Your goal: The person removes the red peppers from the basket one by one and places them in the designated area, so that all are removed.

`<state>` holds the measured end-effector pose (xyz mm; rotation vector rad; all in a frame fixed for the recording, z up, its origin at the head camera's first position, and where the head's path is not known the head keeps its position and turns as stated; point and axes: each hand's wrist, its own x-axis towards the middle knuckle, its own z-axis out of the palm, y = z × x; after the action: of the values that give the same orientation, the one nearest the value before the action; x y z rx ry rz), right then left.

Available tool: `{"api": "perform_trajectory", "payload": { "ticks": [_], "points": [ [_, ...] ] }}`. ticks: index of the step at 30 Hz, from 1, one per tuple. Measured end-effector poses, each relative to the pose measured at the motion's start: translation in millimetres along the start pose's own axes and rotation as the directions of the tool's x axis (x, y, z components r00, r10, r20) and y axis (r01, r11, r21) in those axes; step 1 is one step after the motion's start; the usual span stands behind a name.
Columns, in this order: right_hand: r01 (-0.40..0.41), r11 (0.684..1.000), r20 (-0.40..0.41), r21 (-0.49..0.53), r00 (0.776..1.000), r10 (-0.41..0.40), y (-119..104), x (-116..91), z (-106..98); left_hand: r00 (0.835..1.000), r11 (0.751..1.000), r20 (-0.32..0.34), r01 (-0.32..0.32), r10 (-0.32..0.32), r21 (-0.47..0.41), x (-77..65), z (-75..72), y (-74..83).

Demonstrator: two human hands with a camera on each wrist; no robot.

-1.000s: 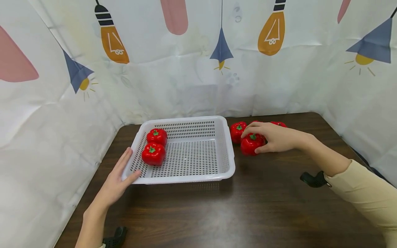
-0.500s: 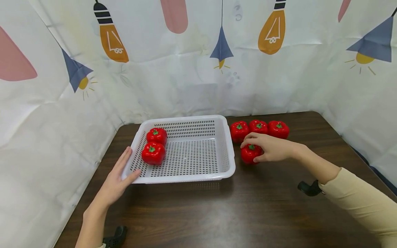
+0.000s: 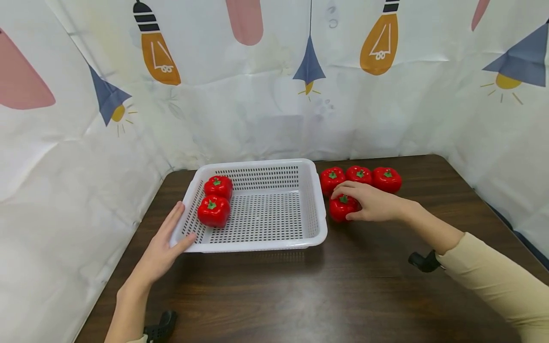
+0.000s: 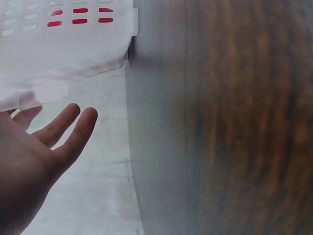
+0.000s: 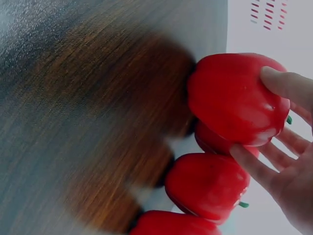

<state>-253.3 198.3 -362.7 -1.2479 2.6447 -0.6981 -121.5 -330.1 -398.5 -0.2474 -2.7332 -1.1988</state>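
My right hand [image 3: 370, 201] grips a red bell pepper [image 3: 341, 208] with a green stem, thumb on its near side and fingers over the far side. In the right wrist view this bell pepper [image 5: 234, 98] appears low by the table, in front of others. My left hand [image 3: 159, 250] rests on the left rim of a white perforated basket [image 3: 261, 247], fingers spread and fairly straight. From the left wrist, the left hand [image 4: 34, 161] shows at the basket's edge. Inside the basket, two red bell peppers [image 3: 214, 211] sit one behind the other along the left wall.
Three more red bell peppers [image 3: 359, 175] form a row behind the right hand, right of the basket. All stand on a dark wooden table [image 3: 274, 295]. A white curtain [image 3: 257, 109] printed with lamps and bulbs hangs behind and at the sides.
The right hand has drawn its bell pepper toward the near side, then slightly left, away from the back row, which now shows fully. The left hand keeps its place on the basket.
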Motion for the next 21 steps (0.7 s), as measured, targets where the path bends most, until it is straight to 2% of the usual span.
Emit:
{"api": "perform_trajectory", "payload": {
  "ticks": [9,21],
  "points": [
    [0.002,0.998,-0.081,-0.062,0.997,-0.007,6.7,2.4,3.5,1.000,1.000,0.002,-0.005,0.005,0.004,1.1,-0.6,1.3],
    [-0.036,0.997,-0.083,-0.069,0.996,0.030,8.7,4.5,3.0,1.000,1.000,0.000,-0.005,0.005,0.004,0.3,0.7,0.0]
  ]
}}
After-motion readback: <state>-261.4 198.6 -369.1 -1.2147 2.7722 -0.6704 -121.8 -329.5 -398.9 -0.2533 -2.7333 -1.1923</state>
